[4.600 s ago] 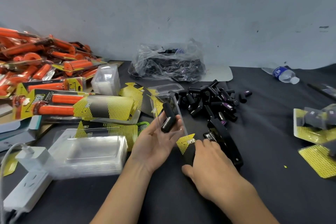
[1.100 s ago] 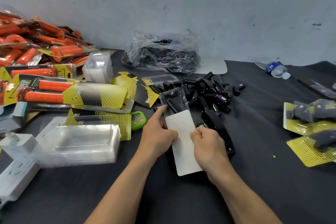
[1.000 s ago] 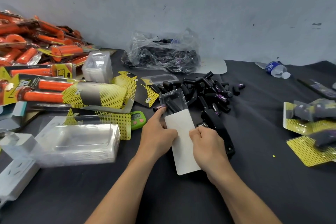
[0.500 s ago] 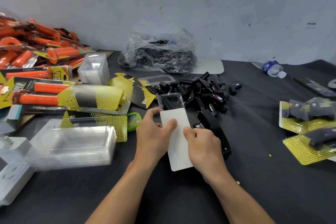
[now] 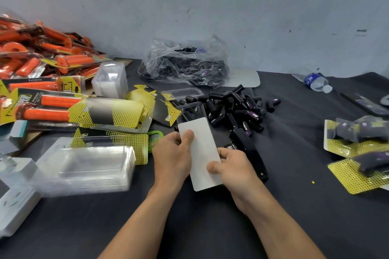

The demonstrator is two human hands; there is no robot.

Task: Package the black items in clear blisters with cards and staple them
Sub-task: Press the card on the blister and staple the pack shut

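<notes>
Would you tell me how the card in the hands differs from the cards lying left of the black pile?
The held card shows a plain white face; the table cards show yellow-and-black print. The held card is gripped by the left hand and right hand against a blister; the table cards lie loose. Both are flat packaging cards.

Left hand [image 5: 172, 153] and right hand [image 5: 233, 166], close together (thumbs on top), each pinch an edge of the white card [image 5: 202, 149].

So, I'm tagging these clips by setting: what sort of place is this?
Probably a small hand-packaging workbench rather than a home: a stack of empty clear blisters, a loose heap of black items, and a pile of finished orange packs along the bare wall.
</notes>
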